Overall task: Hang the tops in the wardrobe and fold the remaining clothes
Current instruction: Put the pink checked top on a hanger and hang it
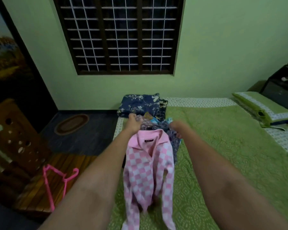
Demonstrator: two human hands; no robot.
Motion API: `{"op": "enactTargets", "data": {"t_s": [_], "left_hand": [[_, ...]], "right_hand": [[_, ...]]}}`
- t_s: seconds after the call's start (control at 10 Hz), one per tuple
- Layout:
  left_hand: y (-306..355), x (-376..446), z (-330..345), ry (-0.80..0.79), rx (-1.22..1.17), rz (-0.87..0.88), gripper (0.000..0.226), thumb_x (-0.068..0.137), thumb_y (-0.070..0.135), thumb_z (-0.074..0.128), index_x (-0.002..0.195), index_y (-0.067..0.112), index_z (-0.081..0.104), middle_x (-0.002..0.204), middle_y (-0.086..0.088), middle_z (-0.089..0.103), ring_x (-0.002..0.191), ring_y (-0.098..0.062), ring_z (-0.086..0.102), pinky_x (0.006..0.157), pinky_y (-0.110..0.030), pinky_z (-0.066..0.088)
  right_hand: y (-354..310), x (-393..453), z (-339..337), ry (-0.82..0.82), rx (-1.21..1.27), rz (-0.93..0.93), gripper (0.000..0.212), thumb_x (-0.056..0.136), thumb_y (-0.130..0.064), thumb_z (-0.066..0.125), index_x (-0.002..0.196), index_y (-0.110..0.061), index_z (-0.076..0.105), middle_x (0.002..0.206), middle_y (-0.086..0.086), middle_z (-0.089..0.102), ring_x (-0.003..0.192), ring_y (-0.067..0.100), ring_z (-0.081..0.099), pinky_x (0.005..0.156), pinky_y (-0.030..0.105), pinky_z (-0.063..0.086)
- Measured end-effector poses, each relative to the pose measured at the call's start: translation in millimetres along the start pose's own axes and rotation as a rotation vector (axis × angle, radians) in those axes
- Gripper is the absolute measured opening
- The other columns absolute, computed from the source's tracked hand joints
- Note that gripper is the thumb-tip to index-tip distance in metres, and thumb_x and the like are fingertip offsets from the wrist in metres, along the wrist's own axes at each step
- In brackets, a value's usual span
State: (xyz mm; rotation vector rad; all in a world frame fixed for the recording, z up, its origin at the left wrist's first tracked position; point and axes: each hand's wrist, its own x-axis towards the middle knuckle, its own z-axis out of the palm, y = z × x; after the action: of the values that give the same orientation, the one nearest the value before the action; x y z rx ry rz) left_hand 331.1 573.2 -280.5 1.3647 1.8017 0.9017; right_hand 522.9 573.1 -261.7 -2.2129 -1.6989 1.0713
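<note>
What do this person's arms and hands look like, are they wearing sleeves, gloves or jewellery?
Both forearms are bare right up to the picture's lower edge, with no sleeves in view. The left hand and right hand wear no gloves. No watch or bracelet shows on either wrist; rings are too blurred to tell.

**Legible text in the scene**

One item bears lettering: a small dark neck label [149, 140], sewn inside the collar of the pink checked top [148, 165]. Pale characters stand on it, but they are too small and blurred to read. No other words, brands, numbers or signs can be made out anywhere in view.
</note>
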Motion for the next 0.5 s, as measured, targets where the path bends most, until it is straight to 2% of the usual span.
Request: {"op": "enactTargets", "data": {"t_s": [0.1,0.2,0.3,0.4,0.5], "left_hand": [[-21.5,21.2,-2.6,-0.013,-0.032,-0.041,0.039,0.097,0.021,0.051,0.129,0.006,0.034,0.119,-0.01,0.046,0.109,-0.025,0.05,0.085,-0.03,0.039],[-68.3,35.5,-24.6,-0.003,-0.038,-0.216,0.053,0.098,0.025,0.051,0.141,0.005,0.027,0.142,-0.016,0.041,0.125,-0.032,0.045,0.096,-0.034,0.039],[-109.9,34.1,-50.5,0.023,-0.015,-0.328,0.055,0.098,0.027,0.05,0.143,0.006,0.025,0.143,-0.017,0.039,0.127,-0.032,0.044,0.097,-0.033,0.038],[-176.2,23.3,-100.5,0.137,-0.034,-0.452,0.054,0.096,0.028,0.054,0.138,0.002,0.032,0.139,-0.019,0.045,0.124,-0.033,0.047,0.097,-0.032,0.038],[-224.1,19.7,-138.9,0.216,-0.015,-0.529,0.053,0.095,0.028,0.055,0.136,0.002,0.035,0.133,-0.019,0.05,0.121,-0.035,0.05,0.096,-0.033,0.04]], "right_hand": [[-8.4,32.5,5.7,-0.017,0.063,-0.002,0.027,0.1,-0.014,0.034,0.11,-0.007,0.058,0.14,0.02,0.045,0.129,0.035,0.044,0.081,0.029,0.036],[-35.0,68.4,35.9,-0.107,0.054,0.025,0.042,0.102,-0.017,0.033,0.14,-0.002,0.039,0.14,0.019,0.045,0.125,0.033,0.048,0.08,0.03,0.04],[-61.0,79.6,72.4,-0.243,0.026,0.042,0.046,0.105,-0.022,0.032,0.144,0.0,0.028,0.127,0.02,0.047,0.11,0.034,0.054,0.071,0.036,0.047],[-113.8,88.0,147.6,-0.402,-0.047,-0.038,0.048,0.104,-0.025,0.036,0.144,-0.002,0.027,0.133,0.018,0.041,0.093,0.032,0.054,0.051,0.029,0.039],[-143.4,92.8,207.4,-0.489,-0.084,-0.088,0.041,0.102,-0.024,0.039,0.136,-0.002,0.036,0.123,0.016,0.044,0.075,0.027,0.054,0.052,0.028,0.041]]}}
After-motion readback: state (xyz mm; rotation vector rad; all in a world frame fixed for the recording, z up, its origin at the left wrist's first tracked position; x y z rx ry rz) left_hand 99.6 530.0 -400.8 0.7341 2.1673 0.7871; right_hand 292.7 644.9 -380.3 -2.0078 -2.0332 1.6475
